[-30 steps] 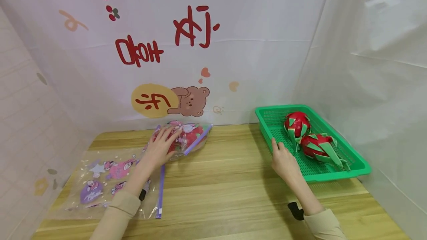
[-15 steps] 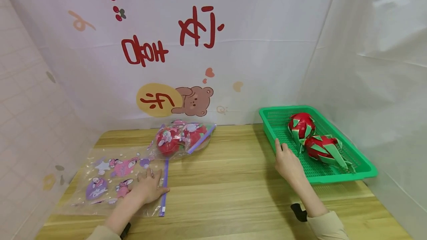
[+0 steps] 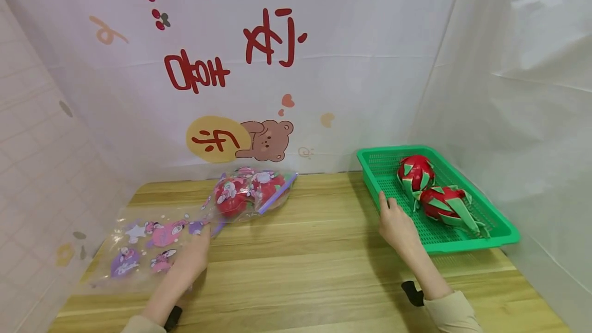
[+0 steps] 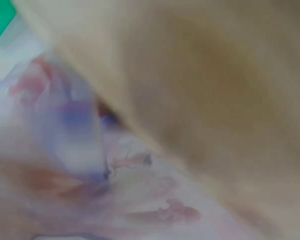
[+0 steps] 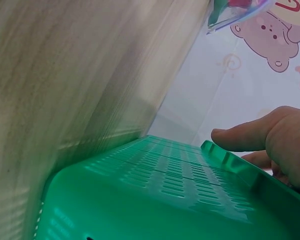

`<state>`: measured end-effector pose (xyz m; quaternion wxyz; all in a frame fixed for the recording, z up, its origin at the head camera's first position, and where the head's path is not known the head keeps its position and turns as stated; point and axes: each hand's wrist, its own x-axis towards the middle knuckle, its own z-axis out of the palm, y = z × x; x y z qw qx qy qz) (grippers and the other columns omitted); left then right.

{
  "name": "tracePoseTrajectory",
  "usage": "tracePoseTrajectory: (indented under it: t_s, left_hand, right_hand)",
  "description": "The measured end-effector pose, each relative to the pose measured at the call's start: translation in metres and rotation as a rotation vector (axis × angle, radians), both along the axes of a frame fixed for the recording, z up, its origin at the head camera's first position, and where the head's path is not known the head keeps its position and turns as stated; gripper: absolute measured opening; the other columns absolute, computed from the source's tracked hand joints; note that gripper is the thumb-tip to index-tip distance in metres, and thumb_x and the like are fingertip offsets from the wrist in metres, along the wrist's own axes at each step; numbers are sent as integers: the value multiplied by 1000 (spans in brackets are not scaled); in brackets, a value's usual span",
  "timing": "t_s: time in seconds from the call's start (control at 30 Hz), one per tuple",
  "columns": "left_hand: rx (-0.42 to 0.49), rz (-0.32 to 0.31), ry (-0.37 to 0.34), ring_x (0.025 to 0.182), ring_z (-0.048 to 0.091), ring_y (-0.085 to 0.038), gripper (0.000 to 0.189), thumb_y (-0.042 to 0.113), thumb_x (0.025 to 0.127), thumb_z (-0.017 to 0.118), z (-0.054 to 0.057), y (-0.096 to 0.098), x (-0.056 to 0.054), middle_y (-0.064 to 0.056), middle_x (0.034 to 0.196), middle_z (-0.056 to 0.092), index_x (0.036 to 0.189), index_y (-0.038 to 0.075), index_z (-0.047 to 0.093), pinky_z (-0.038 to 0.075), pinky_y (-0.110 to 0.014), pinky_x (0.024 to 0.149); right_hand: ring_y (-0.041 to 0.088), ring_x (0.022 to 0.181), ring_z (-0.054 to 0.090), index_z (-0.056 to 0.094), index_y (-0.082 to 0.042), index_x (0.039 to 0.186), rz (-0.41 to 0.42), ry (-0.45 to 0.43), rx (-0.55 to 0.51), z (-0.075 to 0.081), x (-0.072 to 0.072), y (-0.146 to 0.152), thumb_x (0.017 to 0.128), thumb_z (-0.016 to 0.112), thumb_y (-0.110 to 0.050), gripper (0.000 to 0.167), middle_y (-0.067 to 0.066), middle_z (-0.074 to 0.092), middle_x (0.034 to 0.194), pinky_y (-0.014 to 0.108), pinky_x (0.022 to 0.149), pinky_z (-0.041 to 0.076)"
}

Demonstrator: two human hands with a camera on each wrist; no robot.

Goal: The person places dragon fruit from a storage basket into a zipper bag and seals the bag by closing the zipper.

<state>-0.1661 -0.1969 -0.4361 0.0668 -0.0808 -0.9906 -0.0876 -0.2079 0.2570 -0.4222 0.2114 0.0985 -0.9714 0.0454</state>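
My left hand (image 3: 196, 253) pinches the purple-zip edge of a flat, clear zip bag (image 3: 164, 233) printed with pink and purple cartoons. That edge is bunched at the fingers, and most of the purple strip is hidden under the hand. In the left wrist view the printed bag (image 4: 75, 137) is blurred. My right hand (image 3: 399, 227) grips the left rim of a green plastic basket (image 3: 497, 225), thumb on the outside and fingers over the rim (image 5: 270, 192). Two red-and-green dragon fruits (image 3: 416, 172) lie in the basket.
Behind the flat bag, near the back wall, lies a filled zip bag (image 3: 252, 194) with red fruit inside. The wooden table (image 3: 300, 271) runs between the hands. White printed sheets (image 3: 351, 66) enclose the back and both sides.
My left hand has left the filled bag, come down to the flat bag's zip edge with spread fingers, then taken hold of it, pulling the edge up. The right hand has stayed at the basket rim.
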Motion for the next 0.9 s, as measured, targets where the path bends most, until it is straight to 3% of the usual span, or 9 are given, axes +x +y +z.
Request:
tracePoseTrajectory:
  t_s: [0.1,0.23,0.37,0.43,0.6,0.67,0.73,0.9]
  left_hand:
    - [-15,-30,92,73,64,-40,44,-15,79,57,11,-6,1,-23,71,64,123,-12,51,56,-51,70]
    - [39,10,47,64,62,-35,40,-17,82,51,28,-11,5,-30,80,64,122,-10,53,53,-39,49]
    - [49,37,98,45,51,-24,33,-16,84,52,50,-15,11,-28,72,64,116,-12,56,41,-28,37]
    - [55,63,127,45,51,-26,30,-13,86,51,63,-15,15,-30,76,64,116,-11,57,38,-29,35]
    - [43,142,209,59,59,-49,34,-10,86,50,96,-15,24,-34,92,64,119,-6,56,43,-44,36]
    - [49,156,283,57,58,-49,35,-10,84,51,106,-14,28,-34,92,64,118,-5,56,41,-44,35]
    - [58,154,393,47,53,-39,35,-13,82,53,113,-10,31,-33,89,63,117,-5,56,36,-36,32]
    - [130,93,700,55,57,-42,43,-21,75,56,125,8,31,-31,92,65,115,-4,57,41,-43,36]
  right_hand:
    - [37,71,59,42,13,134,-3,-2,3,1,1,0,79,60,6,59,31,57,106,44,52,51]
    - [38,72,59,41,13,134,-1,-10,3,1,1,0,80,60,5,58,31,57,107,44,52,51]
    - [38,73,60,41,13,135,3,-7,0,1,0,0,80,60,5,58,32,57,107,45,53,51]
    - [38,74,60,41,13,134,3,-4,-1,1,0,0,81,59,5,57,32,57,107,45,53,51]
    - [38,74,60,42,12,134,6,7,-6,0,0,0,81,58,6,56,31,57,107,45,52,51]
    - [38,73,60,42,12,134,9,9,-5,-1,0,0,81,58,6,56,31,57,107,44,51,51]
    - [37,72,60,42,12,134,8,7,-4,-1,0,0,81,58,6,56,31,57,107,44,51,51]
    - [37,71,59,41,12,134,5,4,-3,-1,0,-1,81,58,5,56,31,57,106,44,51,50]
